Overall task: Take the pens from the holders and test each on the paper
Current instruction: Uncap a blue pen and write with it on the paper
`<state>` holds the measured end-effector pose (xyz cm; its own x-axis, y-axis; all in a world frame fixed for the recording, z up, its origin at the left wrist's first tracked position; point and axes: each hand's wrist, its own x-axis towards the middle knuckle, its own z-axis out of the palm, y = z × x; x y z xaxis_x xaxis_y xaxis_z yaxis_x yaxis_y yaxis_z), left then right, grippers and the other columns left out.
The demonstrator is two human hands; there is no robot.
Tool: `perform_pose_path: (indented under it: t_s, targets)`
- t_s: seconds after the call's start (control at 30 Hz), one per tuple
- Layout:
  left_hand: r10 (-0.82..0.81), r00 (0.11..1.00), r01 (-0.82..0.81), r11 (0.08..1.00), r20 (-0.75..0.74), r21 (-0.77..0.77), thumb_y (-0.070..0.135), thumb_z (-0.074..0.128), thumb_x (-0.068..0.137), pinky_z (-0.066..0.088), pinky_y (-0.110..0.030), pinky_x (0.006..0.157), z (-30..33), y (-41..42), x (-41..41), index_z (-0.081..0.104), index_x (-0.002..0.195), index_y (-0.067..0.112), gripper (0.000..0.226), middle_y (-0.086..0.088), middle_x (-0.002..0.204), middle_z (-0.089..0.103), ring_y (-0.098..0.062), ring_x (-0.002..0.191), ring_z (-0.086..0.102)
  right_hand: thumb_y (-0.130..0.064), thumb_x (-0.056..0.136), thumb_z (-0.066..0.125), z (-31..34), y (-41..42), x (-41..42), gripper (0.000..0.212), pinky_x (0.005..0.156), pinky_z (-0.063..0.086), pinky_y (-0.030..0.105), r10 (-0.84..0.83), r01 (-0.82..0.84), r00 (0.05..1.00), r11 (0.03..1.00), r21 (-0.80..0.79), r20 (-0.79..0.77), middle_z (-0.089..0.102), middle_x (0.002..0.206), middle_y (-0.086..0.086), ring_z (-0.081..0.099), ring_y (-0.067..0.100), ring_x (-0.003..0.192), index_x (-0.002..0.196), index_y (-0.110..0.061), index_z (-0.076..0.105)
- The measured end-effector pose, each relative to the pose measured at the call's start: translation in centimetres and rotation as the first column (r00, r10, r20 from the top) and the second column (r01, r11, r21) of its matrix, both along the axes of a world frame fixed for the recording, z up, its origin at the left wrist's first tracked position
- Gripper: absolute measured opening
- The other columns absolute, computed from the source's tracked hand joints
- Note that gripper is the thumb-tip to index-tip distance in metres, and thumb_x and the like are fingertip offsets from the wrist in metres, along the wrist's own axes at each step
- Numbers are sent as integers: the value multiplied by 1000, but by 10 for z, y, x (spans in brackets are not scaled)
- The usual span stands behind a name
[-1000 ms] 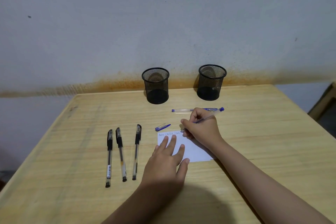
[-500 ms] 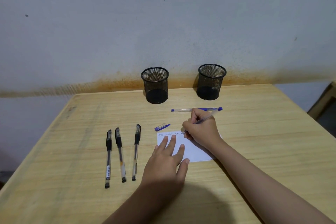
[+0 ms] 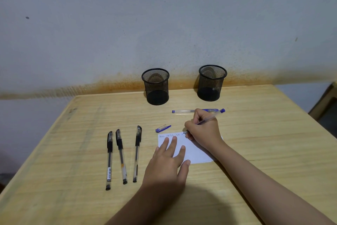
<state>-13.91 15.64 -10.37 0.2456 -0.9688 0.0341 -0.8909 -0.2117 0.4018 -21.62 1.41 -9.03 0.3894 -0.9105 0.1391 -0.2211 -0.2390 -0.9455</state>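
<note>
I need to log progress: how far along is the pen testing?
Both holders look empty. Three black pens lie capped beside the paper. The right hand is writing with a blue pen; another blue pen lies behind, tested or not unclear.

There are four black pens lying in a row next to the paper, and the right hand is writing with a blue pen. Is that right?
Not quite. The head view shows three black pens lying in a row beside the paper, not four. The rest holds: the right hand is writing with a blue pen.
</note>
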Motion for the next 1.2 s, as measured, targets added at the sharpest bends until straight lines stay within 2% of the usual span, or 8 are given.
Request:
perform_pose_path:
  t_s: [0.13, 0.27, 0.4, 0.63, 0.83, 0.93, 1.07, 1.2]
  targets:
    - [-12, 1000, 12, 1000, 14, -9, 55, 10, 83, -9, -23, 110, -1, 0, 0, 27, 144, 31, 68, 9, 158, 5, 1, 136, -16, 3, 79, 62, 1, 0, 0, 28, 42, 49, 22, -3, 3, 1000, 1000, 23, -10, 59, 61, 30, 62, 16, 44, 62, -8, 43]
    - [-6, 1000, 6, 1000, 4, 6, 51, 15, 84, -9, -24, 110, 0, 0, 1, 27, 144, 31, 65, 9, 158, 5, -7, 143, -11, 2, 79, 63, 1, 1, 0, 28, 42, 49, 21, -35, 35, 999, 999, 1, -17, 59, 63, 31, 63, 18, 46, 62, -8, 44]
    - [-6, 1000, 6, 1000, 1, 8, 51, 15, 84, -8, -24, 111, 0, -1, 0, 26, 145, 31, 65, 9, 158, 5, -2, 140, -13, 2, 79, 63, 0, 0, 1, 30, 42, 48, 21, -23, 24, 1000, 1000, 18, -19, 58, 59, 26, 62, 15, 43, 60, -9, 43]
    - [-5, 1000, 5, 1000, -3, 25, 52, 17, 86, -7, -26, 112, -1, -1, 1, 25, 145, 32, 63, 10, 158, 3, -7, 144, -10, 2, 80, 63, 1, 1, 0, 28, 44, 50, 25, -69, 69, 997, 998, -5, -31, 60, 65, 31, 65, 28, 52, 61, -9, 44]
    - [4, 1000, -4, 1000, -6, 15, 52, 15, 84, -7, -25, 112, 1, 0, 0, 27, 144, 31, 65, 10, 158, 4, -8, 144, -10, 3, 80, 61, 2, 2, -1, 29, 40, 47, 21, -82, 82, 996, 997, -10, -26, 53, 54, 16, 61, 28, 51, 61, -8, 43]
    - [2, 1000, -2, 1000, -3, 11, 52, 15, 84, -7, -25, 112, 0, 0, 0, 27, 144, 31, 65, 10, 158, 4, -8, 144, -10, 2, 80, 62, 2, 3, 0, 27, 41, 47, 21, -91, 90, 995, 996, -29, -40, 54, 57, 18, 63, 31, 54, 62, -8, 44]
    - [-1, 1000, 1, 1000, -4, -3, 52, 15, 84, -8, -25, 111, -1, 0, 0, 28, 144, 30, 66, 9, 158, 4, 1, 136, -15, 2, 80, 62, 1, 3, 0, 30, 41, 46, 23, -105, 104, 994, 994, -40, -37, 52, 55, 15, 63, 34, 55, 60, -9, 43]
    - [-3, 1000, 3, 1000, 0, -17, 60, 3, 77, -8, -25, 111, -3, -1, 1, 28, 144, 31, 78, 9, 158, 5, 4, 130, -17, 3, 79, 61, 0, 1, 0, 29, 44, 47, 27, -111, 110, 993, 993, -48, -33, 52, 55, 16, 63, 38, 57, 61, -8, 42]
